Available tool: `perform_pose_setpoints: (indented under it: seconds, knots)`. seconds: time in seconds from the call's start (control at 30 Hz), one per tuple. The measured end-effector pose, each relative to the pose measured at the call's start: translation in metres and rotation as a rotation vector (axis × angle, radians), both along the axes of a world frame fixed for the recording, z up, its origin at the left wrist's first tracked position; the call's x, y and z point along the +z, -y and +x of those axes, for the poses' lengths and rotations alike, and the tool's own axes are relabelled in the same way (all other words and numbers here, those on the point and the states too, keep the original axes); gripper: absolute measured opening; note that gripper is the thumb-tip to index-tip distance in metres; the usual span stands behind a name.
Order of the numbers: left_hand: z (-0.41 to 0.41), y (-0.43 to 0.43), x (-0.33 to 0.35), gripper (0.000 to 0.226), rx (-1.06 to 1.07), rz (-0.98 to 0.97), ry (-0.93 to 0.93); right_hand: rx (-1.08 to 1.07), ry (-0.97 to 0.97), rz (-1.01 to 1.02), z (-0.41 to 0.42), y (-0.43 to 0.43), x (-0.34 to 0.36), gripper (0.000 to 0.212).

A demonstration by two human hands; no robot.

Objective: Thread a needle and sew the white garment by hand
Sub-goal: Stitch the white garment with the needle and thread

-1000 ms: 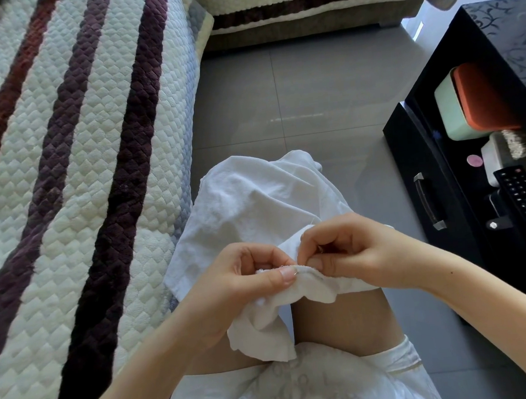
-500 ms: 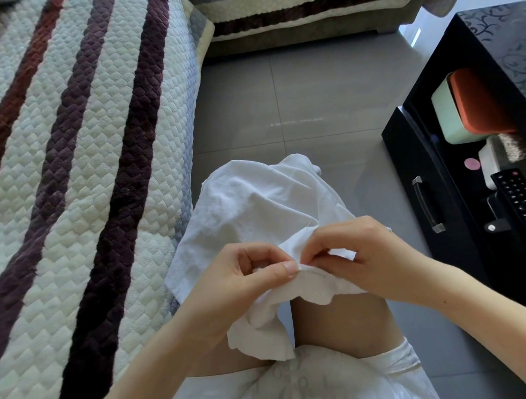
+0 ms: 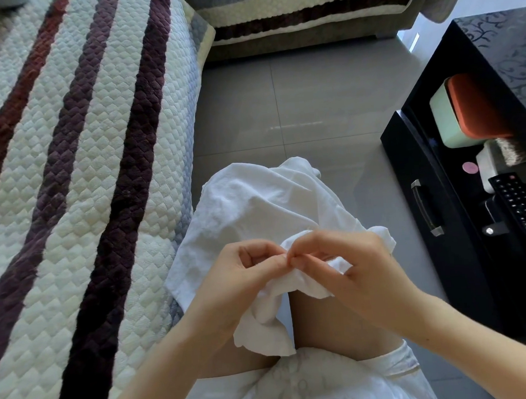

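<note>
Looking down from seated position onto glossy grey tiled floor. Tracking crumpled white fabric garment: draping over both knees, bunching at near edge, one loose fold hanging down between bare thighs.

Pinching folded hem of garment with left hand, thumb and forefinger pressing together on cloth, remaining fingers curling into palm. Pinching same hem just beside that with right hand, thumb and forefinger tips pressing together and touching left fingertips, other fingers curling loosely over bunched cloth. Not resolving any needle or thread at pinch point; too small to tell.

Wearing white patterned skirt or shorts, showing at bottom edge between forearms.

Seeing on left cream quilted sofa cover with dark purple and maroon stripes, running right up beside garment. Seeing across floor at top second sofa section with matching striped cover.

Seeing on right glossy black cabinet with silver bar handle, standing apart from knees. Noting on its open shelf:
- pale green box with orange lid, lying on its side
- small pink round disc, near box
- black remote control with rows of buttons, nearest to viewer
- white object with bristly brown top, just behind remote, identity unclear
</note>
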State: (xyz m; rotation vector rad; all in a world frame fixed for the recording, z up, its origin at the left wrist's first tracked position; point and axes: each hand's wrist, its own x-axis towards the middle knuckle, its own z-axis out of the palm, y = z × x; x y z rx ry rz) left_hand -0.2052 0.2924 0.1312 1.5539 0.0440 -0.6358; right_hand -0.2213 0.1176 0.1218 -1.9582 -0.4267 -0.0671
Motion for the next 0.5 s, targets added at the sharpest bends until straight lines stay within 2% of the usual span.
perform_pose_setpoints:
  seconds: [0.1, 0.2, 0.3, 0.5]
  knots:
    - [-0.001, 0.001, -0.001, 0.016, 0.027, 0.018, -0.013, -0.123, 0.222, -0.111, -0.001, -0.002, -0.004, 0.018]
    - [-0.003, 0.007, -0.002, 0.013, 0.108, 0.090, -0.016, -0.186, 0.270, -0.047, -0.003, -0.002, 0.000, 0.008]
    - [-0.005, 0.008, -0.008, 0.013, 0.149, 0.191, -0.003, -0.164, 0.151, 0.140, -0.007, 0.005, 0.010, 0.006]
    - [-0.007, 0.004, -0.010, 0.014, 0.217, 0.135, -0.043, -0.093, -0.183, 0.464, -0.002, 0.023, 0.026, 0.006]
